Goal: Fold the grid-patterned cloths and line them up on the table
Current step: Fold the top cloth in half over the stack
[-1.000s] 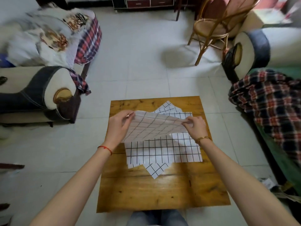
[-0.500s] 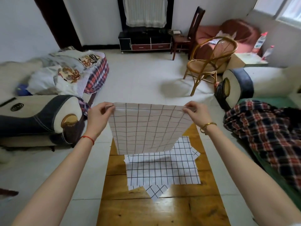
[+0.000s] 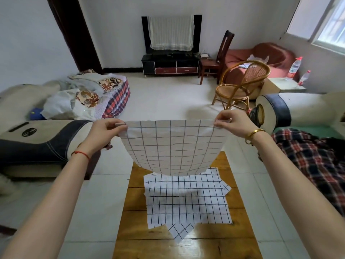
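Observation:
A white cloth with a dark grid (image 3: 172, 146) hangs spread in the air above the far end of the wooden table (image 3: 134, 230). My left hand (image 3: 105, 130) pinches its top left corner and my right hand (image 3: 233, 123) pinches its top right corner, so the top edge is stretched level. Under it, a pile of more grid-patterned cloths (image 3: 187, 202) lies flat and unfolded on the table, with corners of lower cloths sticking out at the front and right.
A sofa arm (image 3: 43, 144) stands left of the table and another sofa with a plaid blanket (image 3: 313, 157) at the right. A rattan chair (image 3: 242, 85) sits beyond on the tiled floor. The table's near part shows bare wood.
Both hands lifted the top cloth off the pile and raised it, spreading it wide in the air. The view tilted up toward the room.

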`<act>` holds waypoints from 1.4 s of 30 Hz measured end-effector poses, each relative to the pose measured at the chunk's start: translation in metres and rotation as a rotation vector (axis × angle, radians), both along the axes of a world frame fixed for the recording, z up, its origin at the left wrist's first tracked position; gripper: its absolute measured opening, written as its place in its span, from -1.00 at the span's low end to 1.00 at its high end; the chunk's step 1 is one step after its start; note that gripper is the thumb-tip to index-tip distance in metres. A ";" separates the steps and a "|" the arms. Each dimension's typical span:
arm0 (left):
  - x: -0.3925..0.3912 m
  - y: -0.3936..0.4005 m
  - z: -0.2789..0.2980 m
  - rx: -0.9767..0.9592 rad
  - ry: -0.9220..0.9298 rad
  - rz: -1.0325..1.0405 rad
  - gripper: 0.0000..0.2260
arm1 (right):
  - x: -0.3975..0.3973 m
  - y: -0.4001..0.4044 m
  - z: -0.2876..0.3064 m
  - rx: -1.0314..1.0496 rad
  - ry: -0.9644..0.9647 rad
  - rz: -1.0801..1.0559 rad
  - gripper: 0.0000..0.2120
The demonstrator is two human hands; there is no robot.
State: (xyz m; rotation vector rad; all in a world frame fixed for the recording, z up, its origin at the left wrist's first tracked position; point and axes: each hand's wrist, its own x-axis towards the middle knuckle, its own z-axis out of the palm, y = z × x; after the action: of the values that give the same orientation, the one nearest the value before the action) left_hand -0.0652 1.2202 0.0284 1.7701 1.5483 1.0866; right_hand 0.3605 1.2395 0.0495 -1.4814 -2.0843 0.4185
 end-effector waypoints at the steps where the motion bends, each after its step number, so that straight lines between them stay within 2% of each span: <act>1: 0.000 -0.002 0.002 0.001 -0.007 0.002 -0.86 | 0.002 -0.002 0.001 -0.008 0.006 0.017 -0.90; 8: -0.011 -0.012 0.012 -0.018 -0.094 -0.021 -0.85 | 0.012 -0.017 0.015 -0.087 0.128 0.112 -0.90; 13: -0.012 -0.021 0.018 -0.026 -0.162 -0.060 -0.87 | 0.023 -0.028 0.017 -0.203 0.322 0.161 -0.85; 17: -0.011 -0.029 0.026 -0.056 -0.194 -0.106 -0.89 | 0.029 -0.037 0.017 -0.241 0.389 0.173 -0.81; 26: -0.020 -0.034 0.038 -0.115 -0.248 -0.256 -0.66 | 0.040 -0.052 0.020 -0.333 0.581 0.217 -0.94; 29: -0.021 -0.027 0.038 -0.144 -0.250 -0.256 -0.65 | 0.041 -0.050 0.020 -0.380 0.663 0.224 -0.94; 33: -0.014 -0.012 0.030 -0.189 -0.257 -0.224 -0.76 | 0.037 -0.040 0.010 -0.397 0.684 0.176 -0.94; 37: -0.005 0.013 0.002 -0.241 -0.236 -0.116 -0.93 | 0.031 -0.021 -0.016 -0.422 0.657 0.057 -0.82; 42: 0.001 0.049 -0.054 -0.309 -0.239 -0.062 -0.88 | 0.019 0.005 -0.062 -0.392 0.542 -0.106 -0.92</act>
State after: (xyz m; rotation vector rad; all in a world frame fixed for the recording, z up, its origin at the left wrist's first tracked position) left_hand -0.0639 1.2689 -0.0255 1.4173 1.4191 0.9338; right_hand 0.3794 1.2449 -0.0126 -1.4664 -1.5421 1.0996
